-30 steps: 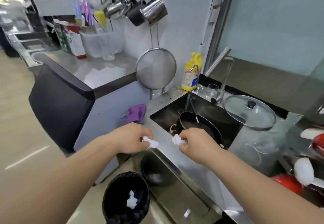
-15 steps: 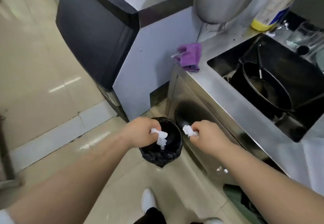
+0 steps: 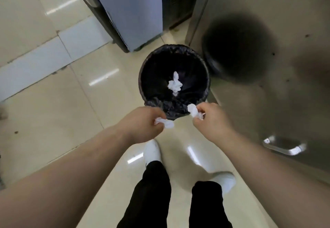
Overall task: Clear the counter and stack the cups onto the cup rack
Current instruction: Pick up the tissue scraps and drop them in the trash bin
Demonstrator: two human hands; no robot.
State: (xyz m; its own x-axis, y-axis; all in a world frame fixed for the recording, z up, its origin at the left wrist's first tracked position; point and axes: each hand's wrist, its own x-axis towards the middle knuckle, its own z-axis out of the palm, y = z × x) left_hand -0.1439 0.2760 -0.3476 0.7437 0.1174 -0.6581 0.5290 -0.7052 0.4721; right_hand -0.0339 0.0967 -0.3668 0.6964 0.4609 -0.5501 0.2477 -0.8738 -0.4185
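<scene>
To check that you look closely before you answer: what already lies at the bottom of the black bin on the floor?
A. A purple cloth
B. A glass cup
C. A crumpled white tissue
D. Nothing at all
C: a crumpled white tissue lies at the bottom of the bin, while the left hand and the right hand each pinch another white wad at its near rim.
</scene>
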